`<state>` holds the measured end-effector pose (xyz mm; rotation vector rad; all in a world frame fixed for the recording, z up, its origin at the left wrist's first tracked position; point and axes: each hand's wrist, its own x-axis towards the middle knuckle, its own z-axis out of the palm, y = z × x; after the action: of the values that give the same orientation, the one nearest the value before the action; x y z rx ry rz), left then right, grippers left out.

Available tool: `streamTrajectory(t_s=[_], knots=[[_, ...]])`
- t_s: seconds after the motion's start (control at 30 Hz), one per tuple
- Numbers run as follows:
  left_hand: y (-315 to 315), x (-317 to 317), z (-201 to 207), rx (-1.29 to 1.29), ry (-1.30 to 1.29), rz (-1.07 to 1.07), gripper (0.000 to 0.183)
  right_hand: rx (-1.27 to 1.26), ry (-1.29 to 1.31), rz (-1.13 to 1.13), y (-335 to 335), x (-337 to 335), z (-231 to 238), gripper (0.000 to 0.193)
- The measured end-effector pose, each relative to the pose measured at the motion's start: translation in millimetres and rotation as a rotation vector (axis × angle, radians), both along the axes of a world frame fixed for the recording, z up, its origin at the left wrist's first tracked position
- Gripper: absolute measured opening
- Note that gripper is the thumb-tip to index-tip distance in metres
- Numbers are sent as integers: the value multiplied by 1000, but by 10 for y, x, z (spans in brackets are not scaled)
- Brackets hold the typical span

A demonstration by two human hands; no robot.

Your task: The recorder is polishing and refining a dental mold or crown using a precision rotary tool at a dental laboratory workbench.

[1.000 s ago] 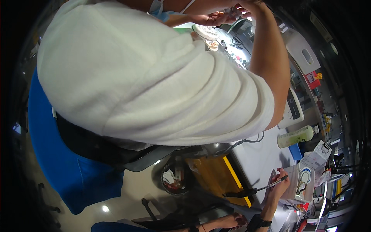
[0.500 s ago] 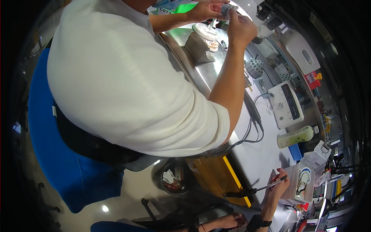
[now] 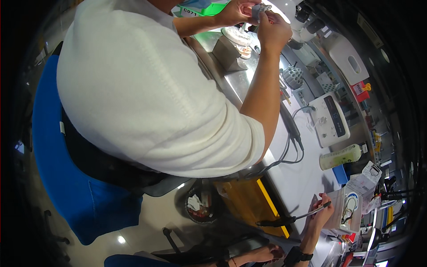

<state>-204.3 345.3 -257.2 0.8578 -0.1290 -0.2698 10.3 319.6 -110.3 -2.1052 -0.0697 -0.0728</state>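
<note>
My left hand [image 3: 270, 253] is at the lower edge, its fingers curled; whatever they hold is hidden in shadow. Further right, my right hand [image 3: 321, 212] rests at the table edge, a black watch on its wrist. Its fingers close on a slim grey rod [image 3: 307, 214] with a dark tip; the rod's other end runs into a thick black piece [image 3: 276, 222]. Beside this hand stands a clear plastic box [image 3: 334, 219] with looped wire and small things in it.
A co-worker in a white top [image 3: 147, 84] sits ahead on a blue chair [image 3: 75, 187], both hands on a small greyish piece [image 3: 256, 10]. On the white table are a white control unit [image 3: 327, 121], a greenish bottle [image 3: 340, 157] and black cables [image 3: 287, 153]. Below stands a bin [image 3: 200, 208].
The co-worker's right hand has shifted slightly left and the small piece has turned a little. Their shoulder has moved slightly right. My own hands look almost unmoved.
</note>
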Motion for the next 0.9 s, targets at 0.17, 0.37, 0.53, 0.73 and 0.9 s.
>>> streamTrajectory(t_s=[0.17,0.37,0.53,0.73,0.9], knots=[[-9,-11,-36,-3,-10,2,21,-2,-12,-17,59,16,20,34],[-27,11,-43,-10,-17,4,21,60,-49,-3,110,-22,20,30],[-33,30,-54,-16,-19,0,21,110,-75,4,135,-71,-3,28],[-46,51,-62,-22,-20,-4,21,172,-107,13,159,-119,-29,27],[-53,-18,-125,-25,-27,-3,21,197,-126,15,153,-94,-46,27]])
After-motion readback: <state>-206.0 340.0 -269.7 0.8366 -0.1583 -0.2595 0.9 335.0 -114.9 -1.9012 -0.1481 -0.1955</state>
